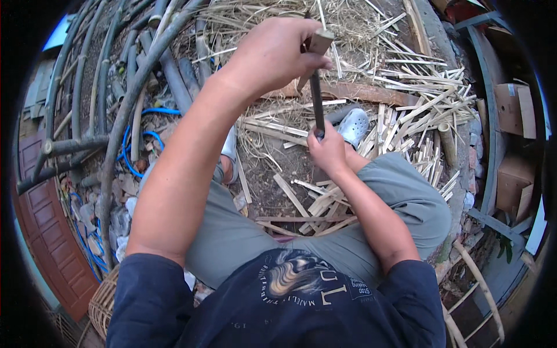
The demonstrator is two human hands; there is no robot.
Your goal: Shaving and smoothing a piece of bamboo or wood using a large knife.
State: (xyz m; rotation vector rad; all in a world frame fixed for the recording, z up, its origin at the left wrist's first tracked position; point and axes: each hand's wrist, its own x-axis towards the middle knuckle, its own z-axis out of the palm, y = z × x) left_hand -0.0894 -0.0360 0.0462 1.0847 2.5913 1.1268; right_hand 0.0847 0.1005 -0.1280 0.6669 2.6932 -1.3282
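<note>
My left hand (275,55) is raised at the upper middle, its fingers closed around a short piece of split bamboo (322,39). Below it, between my knees, my right hand (328,152) grips a long knife (317,104) by its lower end. The dark, narrow blade points up and away from me and meets or passes close by the bamboo; whether it touches cannot be made out. My fingers hide part of the bamboo. Pale bamboo strips (293,194) lie on the ground beneath my right forearm.
A heap of split bamboo strips (426,95) spreads to the right, beside a brown plank (354,93). Bamboo poles (154,55) and a blue hose (129,136) lie at left. Cardboard boxes (513,182) stand on a rack at right; a wicker basket (103,301) sits at lower left.
</note>
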